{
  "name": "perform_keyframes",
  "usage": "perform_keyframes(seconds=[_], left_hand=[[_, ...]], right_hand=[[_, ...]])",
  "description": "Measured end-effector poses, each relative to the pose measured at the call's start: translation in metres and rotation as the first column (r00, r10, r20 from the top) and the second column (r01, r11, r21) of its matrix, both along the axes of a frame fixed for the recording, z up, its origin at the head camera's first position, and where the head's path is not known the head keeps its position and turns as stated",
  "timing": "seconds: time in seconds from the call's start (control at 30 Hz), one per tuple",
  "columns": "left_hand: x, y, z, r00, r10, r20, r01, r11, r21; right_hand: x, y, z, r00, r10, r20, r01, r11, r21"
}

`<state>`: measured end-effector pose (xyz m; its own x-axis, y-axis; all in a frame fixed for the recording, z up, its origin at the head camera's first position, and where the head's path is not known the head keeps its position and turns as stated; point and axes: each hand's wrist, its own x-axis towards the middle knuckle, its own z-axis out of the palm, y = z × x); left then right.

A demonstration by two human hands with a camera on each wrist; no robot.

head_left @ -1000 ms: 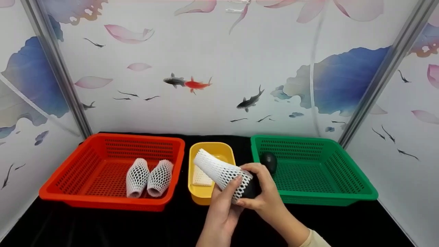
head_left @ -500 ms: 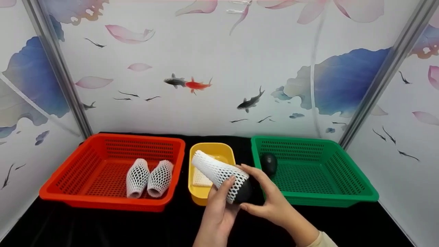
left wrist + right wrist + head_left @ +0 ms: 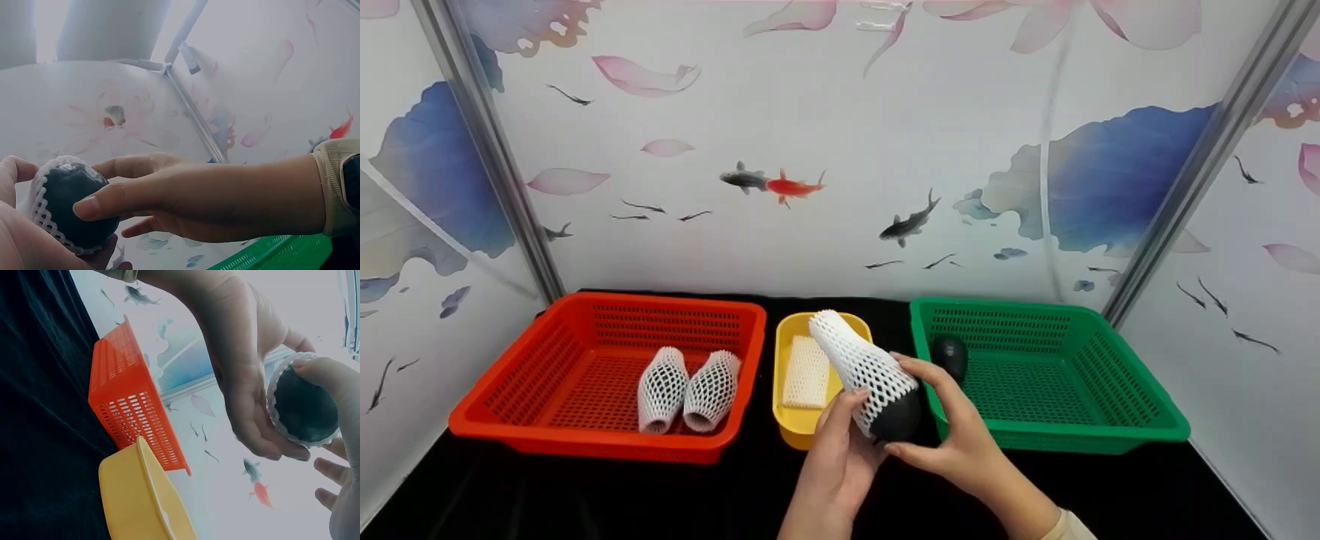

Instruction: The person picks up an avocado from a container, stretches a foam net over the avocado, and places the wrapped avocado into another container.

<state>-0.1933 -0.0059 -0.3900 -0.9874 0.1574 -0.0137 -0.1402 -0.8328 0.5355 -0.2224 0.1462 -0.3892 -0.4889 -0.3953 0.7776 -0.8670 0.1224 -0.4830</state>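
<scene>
A white foam net sleeve point(image 3: 862, 364) covers the upper part of a dark avocado point(image 3: 898, 420), whose rounded end sticks out bare. My left hand point(image 3: 832, 457) grips the sleeve from below, thumb on the mesh. The right hand point(image 3: 960, 435) pinches the same end, fingers at the sleeve's rim and thumb low on the fruit. In the left wrist view, the right thumb lies on the bare avocado point(image 3: 70, 197). The net's edge rings the avocado point(image 3: 306, 408) in the right wrist view. Another dark avocado point(image 3: 949, 358) rests in the green basket point(image 3: 1072, 442).
At left, a red basket point(image 3: 607, 448) contains two net-covered pieces point(image 3: 662, 390). The yellow bin point(image 3: 795, 433) between the baskets holds flat white foam nets point(image 3: 807, 375). Black cloth point(image 3: 585, 495) covers the table, and a printed panel point(image 3: 810, 247) stands behind.
The sleeve's narrow end has swung up and right, uncovering the nets in the yellow bin. My right hand has shifted its hold, so more of the avocado's bare end shows.
</scene>
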Motion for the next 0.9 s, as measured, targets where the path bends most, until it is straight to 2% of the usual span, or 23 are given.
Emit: perform_keyframes(seconds=[0.1,0.2,0.4,0.5,0.77,0.9], left_hand=[[0.000,0.000,0.000,1.000,-0.002,-0.012,0.002,1.000,0.003],[0.000,0.000,0.000,1.000,0.008,-0.015,-0.008,1.000,-0.001],[0.003,0.000,0.001,1.000,0.007,-0.010,-0.007,1.000,0.002],[0.003,0.000,0.001,1.000,-0.004,-0.012,0.004,1.000,0.002],[0.004,-0.003,0.001,0.999,-0.034,0.014,0.035,0.999,-0.022],[0.006,-0.004,0.001,0.999,-0.030,0.014,0.030,0.999,-0.017]], right_hand=[[0.007,-0.003,0.010,0.999,0.017,-0.046,-0.017,1.000,-0.010],[0.009,-0.004,0.012,0.995,0.024,-0.102,-0.023,1.000,0.005],[0.001,0.002,-0.001,0.976,-0.010,-0.216,0.029,0.996,0.084],[0.000,0.006,-0.002,0.974,0.000,-0.225,0.025,0.994,0.111],[0.011,0.005,0.022,0.961,0.127,-0.245,-0.091,0.984,0.154],[0.010,0.007,0.024,0.956,0.148,-0.254,-0.108,0.981,0.164]])
